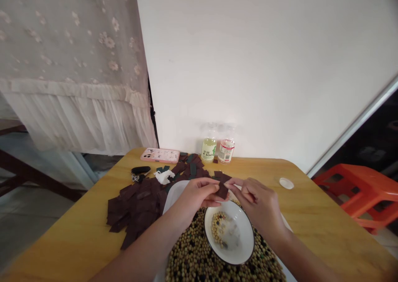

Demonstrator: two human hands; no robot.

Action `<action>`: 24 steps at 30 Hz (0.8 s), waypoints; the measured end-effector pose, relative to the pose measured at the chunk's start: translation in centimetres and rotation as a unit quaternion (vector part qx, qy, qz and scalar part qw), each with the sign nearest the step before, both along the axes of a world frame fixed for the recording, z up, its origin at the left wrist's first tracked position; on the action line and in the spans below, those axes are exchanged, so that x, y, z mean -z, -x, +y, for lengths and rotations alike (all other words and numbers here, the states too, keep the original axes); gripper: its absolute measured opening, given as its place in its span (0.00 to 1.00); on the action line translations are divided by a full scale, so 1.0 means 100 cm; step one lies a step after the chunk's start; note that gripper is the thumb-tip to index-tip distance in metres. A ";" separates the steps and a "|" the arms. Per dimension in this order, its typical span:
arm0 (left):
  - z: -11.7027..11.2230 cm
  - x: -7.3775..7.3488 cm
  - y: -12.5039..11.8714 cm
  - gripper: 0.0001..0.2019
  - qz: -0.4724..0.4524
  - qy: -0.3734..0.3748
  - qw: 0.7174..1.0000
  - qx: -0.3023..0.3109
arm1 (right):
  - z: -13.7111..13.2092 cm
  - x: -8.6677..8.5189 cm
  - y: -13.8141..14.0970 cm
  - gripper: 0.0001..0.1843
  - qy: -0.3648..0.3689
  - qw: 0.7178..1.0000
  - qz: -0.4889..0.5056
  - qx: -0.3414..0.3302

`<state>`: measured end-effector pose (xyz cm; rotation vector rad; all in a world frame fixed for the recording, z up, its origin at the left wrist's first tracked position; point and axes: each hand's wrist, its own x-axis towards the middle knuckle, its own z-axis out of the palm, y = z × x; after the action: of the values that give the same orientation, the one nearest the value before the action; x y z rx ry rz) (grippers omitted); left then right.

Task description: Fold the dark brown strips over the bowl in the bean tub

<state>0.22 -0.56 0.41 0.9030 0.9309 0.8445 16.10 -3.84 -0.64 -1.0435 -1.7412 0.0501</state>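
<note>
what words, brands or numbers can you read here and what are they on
"C100": green-and-white label on the greenish bottle; small characters above it are blurred
Red-and-white labelled bottle: print too small to read
Pink phone case: markings too small to make out

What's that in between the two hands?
A dark brown piece is between the left hand and the right hand, and both hands are touching it. You can see it in the head view, near the white bowl.
</note>
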 end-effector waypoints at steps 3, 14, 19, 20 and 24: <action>0.000 -0.001 0.000 0.04 -0.006 -0.001 1.000 -0.011 | -0.001 -0.002 0.001 0.23 0.016 0.999 -0.022 -0.024; 0.000 0.002 -0.001 0.04 -0.022 -0.001 0.999 -0.024 | -0.004 0.000 0.001 0.23 0.004 0.999 -0.036 -0.022; 0.001 0.002 -0.001 0.04 -0.031 0.003 0.999 -0.011 | -0.003 0.000 0.001 0.23 -0.011 1.000 -0.015 0.004; 0.001 0.002 -0.002 0.04 -0.033 0.001 0.999 -0.017 | -0.003 0.000 0.002 0.23 -0.008 1.000 -0.016 0.004; 0.002 0.002 -0.001 0.04 -0.036 0.000 0.999 -0.035 | -0.004 0.000 0.003 0.23 0.000 0.999 -0.043 -0.015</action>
<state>0.31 -0.32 0.18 0.8395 0.9042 0.9314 15.79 -4.27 -0.65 -1.0330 -1.8332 0.0238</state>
